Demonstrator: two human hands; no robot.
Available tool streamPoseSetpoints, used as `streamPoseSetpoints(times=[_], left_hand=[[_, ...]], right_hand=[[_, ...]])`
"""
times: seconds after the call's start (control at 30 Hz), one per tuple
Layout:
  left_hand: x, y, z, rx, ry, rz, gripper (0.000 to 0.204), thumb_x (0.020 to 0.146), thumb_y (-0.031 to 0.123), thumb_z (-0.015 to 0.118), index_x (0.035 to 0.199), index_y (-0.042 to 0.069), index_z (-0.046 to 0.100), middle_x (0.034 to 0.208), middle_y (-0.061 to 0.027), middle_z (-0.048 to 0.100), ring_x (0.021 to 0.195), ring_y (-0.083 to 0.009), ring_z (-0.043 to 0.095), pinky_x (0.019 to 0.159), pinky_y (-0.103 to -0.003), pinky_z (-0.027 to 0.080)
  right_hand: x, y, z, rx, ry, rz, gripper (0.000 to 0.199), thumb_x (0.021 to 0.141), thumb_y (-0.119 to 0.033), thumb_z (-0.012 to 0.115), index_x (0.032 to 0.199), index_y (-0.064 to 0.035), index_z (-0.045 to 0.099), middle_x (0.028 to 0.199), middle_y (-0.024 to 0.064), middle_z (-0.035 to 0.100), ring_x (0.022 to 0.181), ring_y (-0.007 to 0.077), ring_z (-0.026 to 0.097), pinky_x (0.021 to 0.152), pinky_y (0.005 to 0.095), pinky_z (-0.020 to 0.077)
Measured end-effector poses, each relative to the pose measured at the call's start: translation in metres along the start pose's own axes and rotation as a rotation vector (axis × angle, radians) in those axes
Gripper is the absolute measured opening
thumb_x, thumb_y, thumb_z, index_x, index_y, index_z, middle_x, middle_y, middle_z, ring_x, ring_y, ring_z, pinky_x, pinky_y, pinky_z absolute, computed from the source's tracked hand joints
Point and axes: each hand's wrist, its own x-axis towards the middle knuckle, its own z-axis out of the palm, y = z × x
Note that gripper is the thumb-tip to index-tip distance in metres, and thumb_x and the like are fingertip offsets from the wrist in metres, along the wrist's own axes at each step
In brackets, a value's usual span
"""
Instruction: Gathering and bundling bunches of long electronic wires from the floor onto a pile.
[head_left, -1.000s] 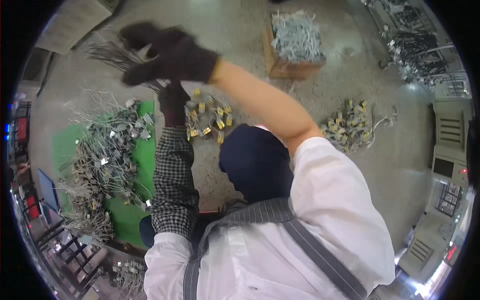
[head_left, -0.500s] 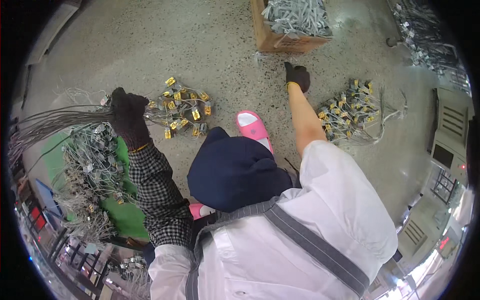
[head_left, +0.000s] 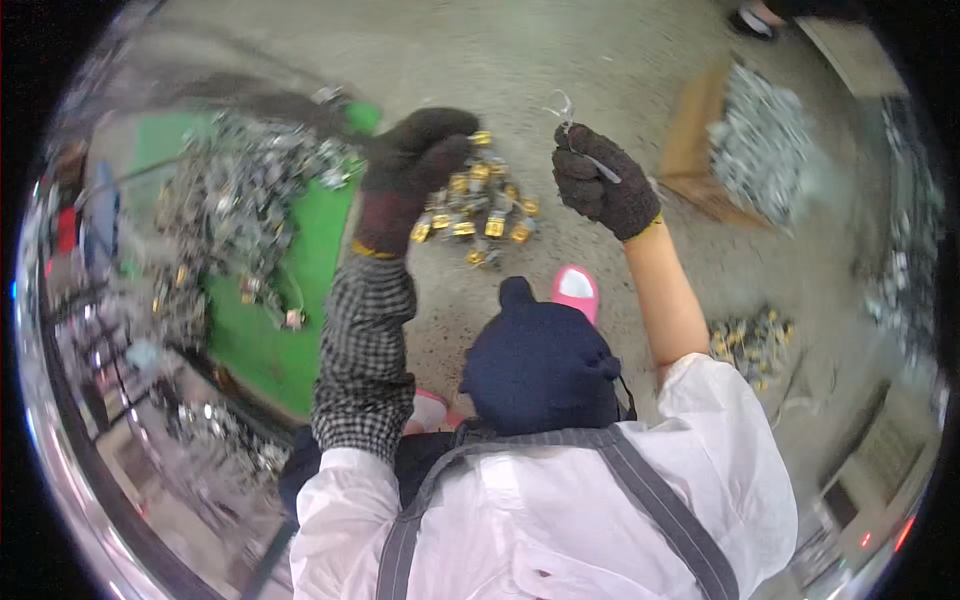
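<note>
Since half a second ago, the two gloved hands have drawn closer together, and a pale strip (head_left: 603,168) now shows in the right hand (head_left: 605,180). That hand is closed on it, its thin loop standing free above the knuckles, probably to leave that end usable. The left hand (head_left: 415,180) is wrapped around a dark cable bundle (head_left: 265,100) trailing leftward; gripping it there likely keeps the strands together. Yellow connectors (head_left: 480,205) show just beside it, though blur hides whether they hang from the bundle or rest below. A gap between the hands leaves them room to move. Beyond, tangled cables (head_left: 240,190) lie on a green mat (head_left: 300,290), its right edge bordering the floor (head_left: 520,60). Farther off to the right, a cardboard box (head_left: 697,150) keeps similar strips (head_left: 765,145) gathered within its walls.
</note>
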Motion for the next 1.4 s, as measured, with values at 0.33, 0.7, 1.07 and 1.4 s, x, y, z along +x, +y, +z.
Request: streamPoseSetpoints(times=[0.33,0.7,1.07,1.4], left_hand=[[0.004,-0.005,-0.023,0.239,-0.249,0.088,0.044,0.079,0.01,0.072,0.12,0.006,0.056,0.093,-0.0049,0.065,0.088,-0.0119,0.061,0.077,-0.028,0.05],[0.006,0.007,-0.023,0.234,-0.156,-0.115,0.025,0.083,0.019,0.069,0.105,0.007,0.065,0.091,-0.0037,0.067,0.087,-0.0122,0.062,0.081,-0.027,0.049],[0.003,-0.002,-0.029,-0.195,-0.099,-0.023,0.024,0.089,0.013,0.06,0.11,0.001,0.06,0.104,-0.0084,0.061,0.091,-0.0148,0.06,0.082,-0.028,0.05],[0.005,0.001,-0.029,-0.025,-0.078,-0.074,0.03,0.088,0.027,0.063,0.104,0.001,0.063,0.089,-0.0057,0.067,0.082,-0.0116,0.061,0.073,-0.027,0.05]], right_hand=[[0.057,-0.006,0.064,-0.217,-0.022,0.581,0.016,0.092,-0.022,0.054,0.091,-0.0066,0.058,0.058,-0.0051,0.042,0.043,0.006,0.037,0.038,0.0219,0.0267],[0.08,-0.061,0.138,-1.665,-0.098,0.569,0.015,0.078,-0.018,0.067,0.08,-0.0033,0.064,0.062,-0.0005,0.054,0.051,0.0054,0.046,0.044,0.0213,0.0344],[0.118,-0.023,0.056,-1.321,-0.2,0.409,0.026,0.082,-0.02,0.057,0.097,0.0001,0.062,0.072,0.0045,0.059,0.06,0.0088,0.053,0.05,0.0252,0.0429],[0.112,-0.029,0.101,-1.535,-0.306,-0.06,0.023,0.09,-0.024,0.055,0.088,-0.0026,0.06,0.071,-0.0011,0.053,0.061,0.0069,0.047,0.053,0.0226,0.0382]])
